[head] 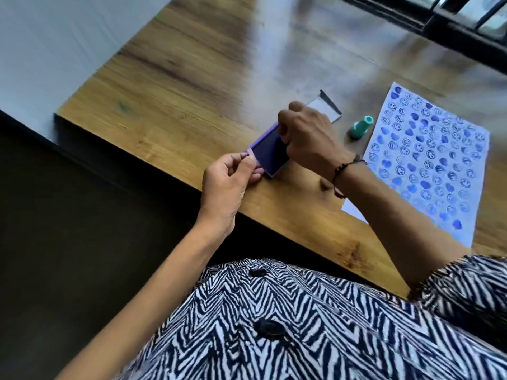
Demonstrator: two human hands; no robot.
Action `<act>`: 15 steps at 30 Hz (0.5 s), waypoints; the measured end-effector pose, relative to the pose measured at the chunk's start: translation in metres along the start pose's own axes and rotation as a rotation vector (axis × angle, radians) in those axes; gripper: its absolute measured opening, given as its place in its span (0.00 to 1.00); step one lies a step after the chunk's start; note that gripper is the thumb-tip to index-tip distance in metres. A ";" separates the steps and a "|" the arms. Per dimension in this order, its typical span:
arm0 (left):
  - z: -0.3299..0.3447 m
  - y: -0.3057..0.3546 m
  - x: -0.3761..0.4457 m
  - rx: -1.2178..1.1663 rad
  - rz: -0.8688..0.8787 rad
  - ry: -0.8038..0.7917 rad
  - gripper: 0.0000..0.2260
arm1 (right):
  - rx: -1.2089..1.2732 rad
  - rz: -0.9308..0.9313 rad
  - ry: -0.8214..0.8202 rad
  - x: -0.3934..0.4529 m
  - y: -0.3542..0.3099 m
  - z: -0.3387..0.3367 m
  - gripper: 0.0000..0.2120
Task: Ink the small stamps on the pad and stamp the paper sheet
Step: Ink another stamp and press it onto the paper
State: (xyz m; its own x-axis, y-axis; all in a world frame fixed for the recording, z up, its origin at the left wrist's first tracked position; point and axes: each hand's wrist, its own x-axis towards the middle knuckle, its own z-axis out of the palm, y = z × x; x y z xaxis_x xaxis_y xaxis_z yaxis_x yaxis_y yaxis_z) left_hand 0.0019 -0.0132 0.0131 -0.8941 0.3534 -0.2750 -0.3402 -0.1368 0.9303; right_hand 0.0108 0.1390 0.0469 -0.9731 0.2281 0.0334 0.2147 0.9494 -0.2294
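Observation:
A purple ink pad (267,153) with a dark blue inked face lies on the wooden table (170,86). My left hand (229,182) pinches the pad's near corner. My right hand (307,135) is closed over the pad's far side, fingers curled down onto it; whatever it holds is hidden. A teal stamp (360,127) stands upright between the pad and the paper sheet (428,160), which is covered with several blue smiley and heart prints.
A clear lid or plastic piece (327,108) lies just behind my right hand. The table's near edge (170,171) runs diagonally close to the pad. A dark window frame (452,26) crosses the top right.

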 end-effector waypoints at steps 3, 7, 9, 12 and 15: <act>-0.001 0.001 0.000 -0.014 0.001 0.004 0.07 | 0.009 -0.003 0.009 -0.002 0.000 0.000 0.07; -0.001 0.001 -0.003 -0.034 -0.018 0.022 0.08 | 0.017 -0.030 -0.001 -0.010 -0.005 -0.001 0.08; 0.000 0.001 -0.002 -0.049 -0.021 0.020 0.08 | 0.032 -0.065 -0.014 -0.013 -0.012 -0.001 0.07; 0.000 -0.001 -0.004 -0.053 -0.027 0.034 0.06 | 0.015 -0.090 -0.065 -0.017 -0.018 -0.001 0.07; 0.001 0.000 -0.003 -0.067 -0.033 0.027 0.06 | 0.027 -0.116 -0.054 -0.016 -0.024 -0.001 0.08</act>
State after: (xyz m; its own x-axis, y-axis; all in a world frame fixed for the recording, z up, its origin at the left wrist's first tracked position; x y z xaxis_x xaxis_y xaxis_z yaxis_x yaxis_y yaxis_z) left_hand 0.0052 -0.0133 0.0148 -0.8895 0.3337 -0.3122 -0.3872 -0.1876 0.9027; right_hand 0.0217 0.1126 0.0527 -0.9945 0.1040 0.0086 0.0984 0.9625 -0.2530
